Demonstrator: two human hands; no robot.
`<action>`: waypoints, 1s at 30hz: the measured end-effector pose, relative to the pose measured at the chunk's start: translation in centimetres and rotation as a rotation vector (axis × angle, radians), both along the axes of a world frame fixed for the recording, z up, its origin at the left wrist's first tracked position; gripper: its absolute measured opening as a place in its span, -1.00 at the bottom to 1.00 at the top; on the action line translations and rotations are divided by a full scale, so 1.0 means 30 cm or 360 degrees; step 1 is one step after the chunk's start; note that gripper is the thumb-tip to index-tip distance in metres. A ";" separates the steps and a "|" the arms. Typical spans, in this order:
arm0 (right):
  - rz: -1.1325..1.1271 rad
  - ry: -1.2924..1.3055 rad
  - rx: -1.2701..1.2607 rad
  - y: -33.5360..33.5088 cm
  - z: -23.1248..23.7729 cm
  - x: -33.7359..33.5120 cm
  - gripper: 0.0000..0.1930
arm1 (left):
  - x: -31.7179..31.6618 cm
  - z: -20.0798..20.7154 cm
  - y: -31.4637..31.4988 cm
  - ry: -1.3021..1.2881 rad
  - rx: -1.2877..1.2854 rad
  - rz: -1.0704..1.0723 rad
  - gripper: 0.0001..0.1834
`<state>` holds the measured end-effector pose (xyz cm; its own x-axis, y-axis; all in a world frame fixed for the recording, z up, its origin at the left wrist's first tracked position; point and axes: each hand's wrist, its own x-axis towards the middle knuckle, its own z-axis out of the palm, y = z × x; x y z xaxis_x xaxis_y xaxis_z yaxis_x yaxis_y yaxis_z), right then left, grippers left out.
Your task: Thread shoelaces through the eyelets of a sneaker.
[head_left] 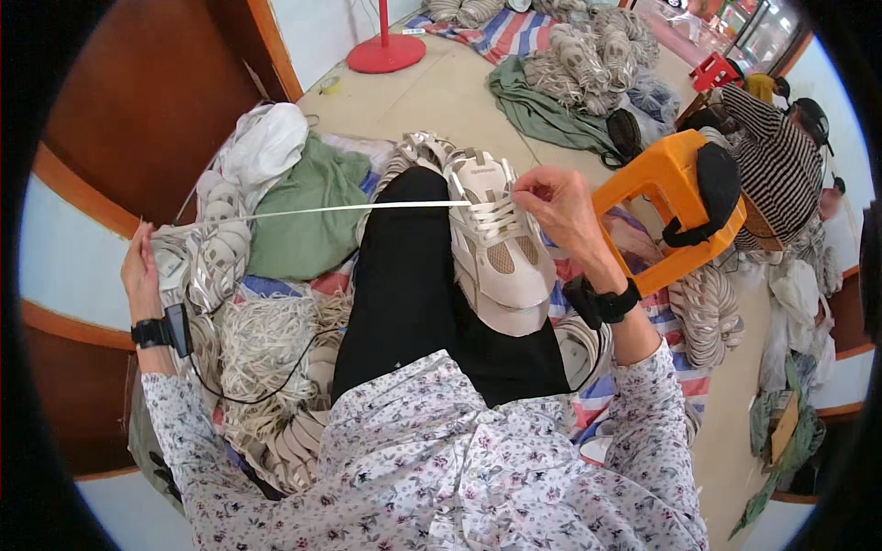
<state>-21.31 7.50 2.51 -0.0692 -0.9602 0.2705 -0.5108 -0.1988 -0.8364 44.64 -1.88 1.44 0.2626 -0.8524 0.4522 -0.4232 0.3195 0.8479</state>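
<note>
The beige shoe (501, 262) lay on the right thigh (514, 372), probably light, best steadied by its sides; the right hand (562, 207) pinched beside it, its hold unclear; the left hand (140, 274) gripped a taut white lace (349, 209), likely soft and limp

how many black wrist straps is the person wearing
2: a left strap just below the left hand, and a right strap just below the right hand. The sleeves could hide more.
</note>
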 end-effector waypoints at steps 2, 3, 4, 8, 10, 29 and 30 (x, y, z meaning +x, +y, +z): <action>-0.0032 0.0314 -0.0072 -0.031 0.012 0.032 -0.89 | 0.125 -0.079 0.005 0.0046 0.0063 0.0148 -0.72; -0.0014 0.0324 -0.0088 -0.059 0.020 0.043 -0.89 | 0.185 -0.122 0.004 -0.0186 0.0022 0.0236 -0.72; -0.0035 0.0320 -0.0054 -0.060 0.020 0.052 -0.90 | 0.241 -0.170 0.012 -0.0165 0.0053 0.0268 -0.72; -0.0058 0.0537 -0.0117 -0.078 0.012 0.063 -0.91 | 0.398 -0.321 0.014 0.1426 0.0220 0.0372 -0.74; -0.0002 0.0720 -0.0253 -0.085 0.005 0.063 -0.91 | 0.425 -0.379 0.021 0.1311 0.0260 0.0348 -0.74; 0.0055 0.0402 0.0073 -0.082 0.027 0.066 -0.92 | 0.236 -0.630 0.159 0.0911 0.0432 0.0335 -0.79; -0.0096 0.0381 0.0113 -0.080 0.022 0.066 -0.92 | 0.238 -0.640 0.158 0.0733 0.0401 0.0320 -0.79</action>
